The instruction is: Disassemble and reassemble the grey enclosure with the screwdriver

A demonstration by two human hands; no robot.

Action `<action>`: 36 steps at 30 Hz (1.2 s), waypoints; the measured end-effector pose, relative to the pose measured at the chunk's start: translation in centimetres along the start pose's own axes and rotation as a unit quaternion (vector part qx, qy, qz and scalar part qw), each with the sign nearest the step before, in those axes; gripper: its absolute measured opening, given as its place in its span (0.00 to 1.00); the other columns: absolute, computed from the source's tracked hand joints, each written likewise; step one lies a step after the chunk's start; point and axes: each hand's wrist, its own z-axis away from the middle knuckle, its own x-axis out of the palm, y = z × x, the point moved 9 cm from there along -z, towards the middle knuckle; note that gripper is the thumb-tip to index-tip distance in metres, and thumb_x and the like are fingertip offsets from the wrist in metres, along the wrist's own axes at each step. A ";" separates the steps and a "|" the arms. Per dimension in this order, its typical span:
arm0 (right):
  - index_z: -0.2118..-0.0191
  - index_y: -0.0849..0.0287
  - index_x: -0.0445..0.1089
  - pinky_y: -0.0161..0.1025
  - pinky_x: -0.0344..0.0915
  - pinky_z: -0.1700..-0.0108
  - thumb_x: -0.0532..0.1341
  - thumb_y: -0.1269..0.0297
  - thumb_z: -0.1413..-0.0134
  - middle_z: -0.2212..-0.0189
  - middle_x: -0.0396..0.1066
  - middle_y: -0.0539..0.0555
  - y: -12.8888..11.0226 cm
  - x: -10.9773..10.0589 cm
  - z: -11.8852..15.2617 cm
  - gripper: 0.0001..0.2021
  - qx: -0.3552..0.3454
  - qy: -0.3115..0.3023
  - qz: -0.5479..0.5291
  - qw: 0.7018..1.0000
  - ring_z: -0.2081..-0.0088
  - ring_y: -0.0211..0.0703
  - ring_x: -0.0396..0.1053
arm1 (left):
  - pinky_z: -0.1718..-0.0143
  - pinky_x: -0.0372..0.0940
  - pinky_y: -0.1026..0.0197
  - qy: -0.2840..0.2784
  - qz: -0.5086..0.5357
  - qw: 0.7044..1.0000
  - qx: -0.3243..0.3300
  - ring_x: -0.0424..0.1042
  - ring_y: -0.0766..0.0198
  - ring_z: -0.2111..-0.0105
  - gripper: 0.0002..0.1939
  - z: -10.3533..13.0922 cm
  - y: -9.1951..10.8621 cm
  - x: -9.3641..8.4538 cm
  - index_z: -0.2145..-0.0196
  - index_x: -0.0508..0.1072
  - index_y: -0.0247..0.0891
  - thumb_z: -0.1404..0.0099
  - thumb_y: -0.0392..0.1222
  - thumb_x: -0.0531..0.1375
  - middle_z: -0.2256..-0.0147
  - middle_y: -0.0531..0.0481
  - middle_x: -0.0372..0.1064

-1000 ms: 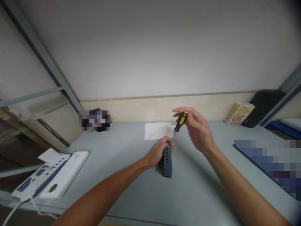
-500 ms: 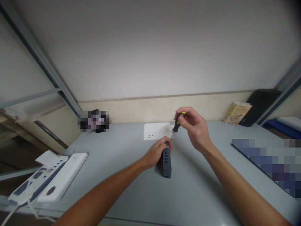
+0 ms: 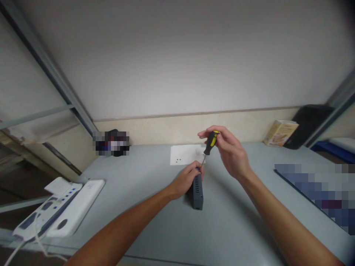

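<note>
A long dark grey box with a row of slots [image 3: 198,195] lies on the table, pointing away from me. My left hand [image 3: 183,183] is closed around its far end. My right hand [image 3: 233,155] grips the black and yellow handle of a screwdriver [image 3: 211,143], thumb on the near side and some fingers stretched out past it. The tilted shaft runs down to the box's far end beside my left fingers, which hide the tip. Just beyond is a white sheet of paper [image 3: 184,152] with several tiny dark pieces, perhaps screws [image 3: 178,160], on it.
On the left are a white power strip [image 3: 47,212] with cables and a flat white device [image 3: 77,207]. A blurred dark object [image 3: 112,143] stands at the back left. At the back right, a yellow box [image 3: 280,133] leans near a black case [image 3: 307,125]. A pixelated panel lies right.
The fingers of my right hand have loosened and stretched out to the left, and the screwdriver handle has turned. My left hand and the box keep their place.
</note>
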 end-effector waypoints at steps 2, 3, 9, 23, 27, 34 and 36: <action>0.57 0.52 0.75 0.44 0.69 0.53 0.63 0.55 0.35 0.58 0.75 0.53 -0.2 -0.4 0.0 0.08 -0.008 0.022 0.018 1.000 0.55 0.47 0.72 | 0.62 0.59 0.62 -0.001 0.006 1.000 -0.002 0.62 0.65 0.68 0.04 0.0 0.0 0.0 0.63 0.65 0.38 0.34 0.39 0.52 0.69 0.53 0.64; 0.58 0.51 0.75 0.42 0.68 0.56 0.65 0.55 0.37 0.61 0.74 0.52 -0.3 -0.6 0.0 0.08 -0.011 0.032 0.026 0.999 0.58 0.46 0.72 | 0.62 0.59 0.62 -0.001 0.007 1.000 -0.003 0.62 0.65 0.69 0.04 0.0 0.0 0.0 0.63 0.65 0.39 0.34 0.39 0.52 0.69 0.53 0.64; 0.48 0.49 0.72 0.48 0.68 0.50 0.60 0.56 0.32 0.60 0.77 0.54 0.0 -0.6 -0.1 0.11 0.013 0.006 -0.023 1.000 0.54 0.49 0.73 | 0.61 0.59 0.62 0.002 0.008 1.000 -0.002 0.61 0.64 0.68 0.04 0.1 0.0 0.1 0.63 0.65 0.39 0.33 0.40 0.52 0.69 0.53 0.63; 0.54 0.51 0.75 0.47 0.68 0.49 0.61 0.55 0.33 0.56 0.76 0.55 -0.2 -0.7 -0.2 0.09 0.000 -0.002 0.003 1.000 0.53 0.49 0.72 | 0.61 0.58 0.61 0.001 0.012 1.000 0.003 0.62 0.64 0.68 0.04 0.0 -0.2 0.0 0.63 0.65 0.39 0.34 0.40 0.53 0.70 0.53 0.64; 0.57 0.51 0.77 0.42 0.69 0.57 0.71 0.57 0.43 0.59 0.73 0.52 -0.4 -0.8 -0.1 0.09 -0.008 -0.006 0.042 0.999 0.59 0.45 0.70 | 0.62 0.58 0.61 0.006 0.016 1.000 0.002 0.62 0.64 0.68 0.04 0.1 -0.1 -0.1 0.63 0.65 0.39 0.34 0.41 0.53 0.69 0.52 0.64; 0.51 0.50 0.76 0.48 0.69 0.49 0.59 0.52 0.32 0.56 0.76 0.55 -0.4 -0.1 -0.1 0.12 0.000 -0.020 0.008 1.000 0.53 0.50 0.72 | 0.63 0.58 0.62 0.006 0.017 1.000 -0.003 0.62 0.64 0.68 0.04 0.3 0.2 0.1 0.63 0.65 0.39 0.33 0.41 0.53 0.69 0.52 0.64; 0.55 0.50 0.75 0.46 0.69 0.53 0.64 0.52 0.36 0.58 0.74 0.54 -0.6 -0.4 -0.1 0.10 -0.011 -0.004 0.030 0.999 0.55 0.48 0.72 | 0.63 0.58 0.61 0.005 0.013 1.000 -0.006 0.62 0.63 0.68 0.04 0.3 0.2 0.1 0.63 0.65 0.39 0.33 0.41 0.53 0.69 0.52 0.64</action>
